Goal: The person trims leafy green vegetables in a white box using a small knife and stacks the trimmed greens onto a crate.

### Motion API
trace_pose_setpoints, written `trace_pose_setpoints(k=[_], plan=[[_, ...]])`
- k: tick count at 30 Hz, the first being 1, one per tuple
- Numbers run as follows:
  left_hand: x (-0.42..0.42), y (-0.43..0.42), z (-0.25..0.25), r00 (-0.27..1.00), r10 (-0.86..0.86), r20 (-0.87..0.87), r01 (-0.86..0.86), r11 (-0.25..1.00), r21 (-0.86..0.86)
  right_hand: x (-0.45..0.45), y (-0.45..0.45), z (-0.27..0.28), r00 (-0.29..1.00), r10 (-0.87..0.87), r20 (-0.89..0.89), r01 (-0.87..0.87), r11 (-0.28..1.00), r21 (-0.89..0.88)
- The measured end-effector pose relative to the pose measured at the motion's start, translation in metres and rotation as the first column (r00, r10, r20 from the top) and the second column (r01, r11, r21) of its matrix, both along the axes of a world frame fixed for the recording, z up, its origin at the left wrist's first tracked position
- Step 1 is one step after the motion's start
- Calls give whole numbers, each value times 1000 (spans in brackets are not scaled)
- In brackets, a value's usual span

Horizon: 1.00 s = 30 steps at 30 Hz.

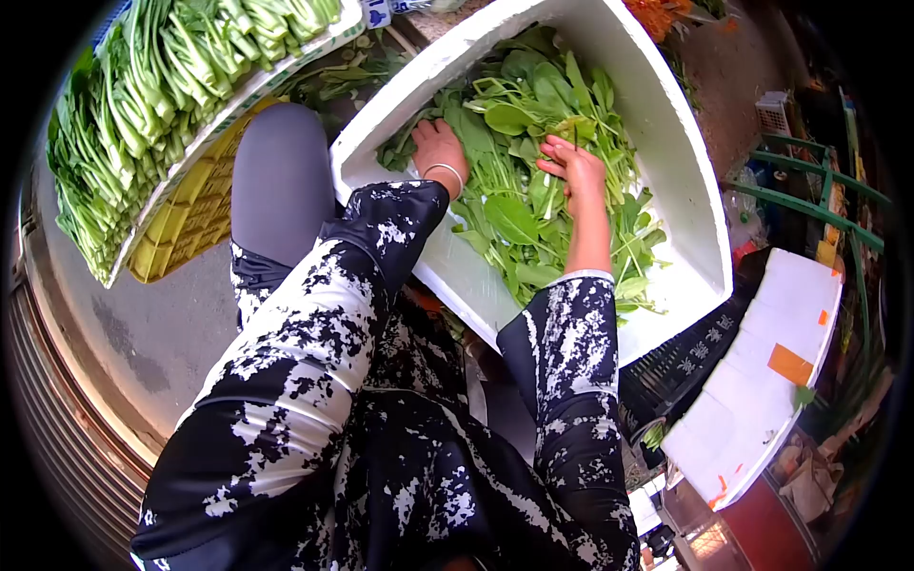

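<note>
A white foam box (pixel 683 143) in front of me holds a loose heap of leafy greens (pixel 511 219) with long pale stems. My left hand (pixel 440 152), a pale bangle at its wrist, rests on the greens by the box's left wall. Its fingers are slightly apart, with the tips partly among leaves. Over the right part of the heap is my right hand (pixel 579 173). Its fingers stretch leftward, loosely bent and a little apart, close to the stems. I see nothing clearly gripped in either hand.
Bundled green vegetables (pixel 157 105) fill a tray at the upper left, above a yellow crate (pixel 195 205). To the right lie a white foam lid (pixel 757 371), a black crate (pixel 681 366) and green metal bars (pixel 819 195). My knee (pixel 283 181) is beside the box.
</note>
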<state>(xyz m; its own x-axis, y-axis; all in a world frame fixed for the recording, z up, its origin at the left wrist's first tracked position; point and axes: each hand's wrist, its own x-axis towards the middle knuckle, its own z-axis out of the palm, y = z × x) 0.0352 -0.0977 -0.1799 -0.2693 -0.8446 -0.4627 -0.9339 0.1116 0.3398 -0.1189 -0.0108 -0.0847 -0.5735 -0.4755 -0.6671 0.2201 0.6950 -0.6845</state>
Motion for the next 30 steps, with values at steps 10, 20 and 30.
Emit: trace_pose_setpoints(k=[10,20,30], plan=[[12,-8,-10,998,-29,47,28,999,22,-4,2,2,998,30,49,-27,998,-58],[10,-38,29,733,-595,330,560,803,204,0,6,2,996,-32,83,37,997,-64],[45,-62,226,386,-891,240,917,398,2,48,40,-53,976,143,-162,-180,952,-248]])
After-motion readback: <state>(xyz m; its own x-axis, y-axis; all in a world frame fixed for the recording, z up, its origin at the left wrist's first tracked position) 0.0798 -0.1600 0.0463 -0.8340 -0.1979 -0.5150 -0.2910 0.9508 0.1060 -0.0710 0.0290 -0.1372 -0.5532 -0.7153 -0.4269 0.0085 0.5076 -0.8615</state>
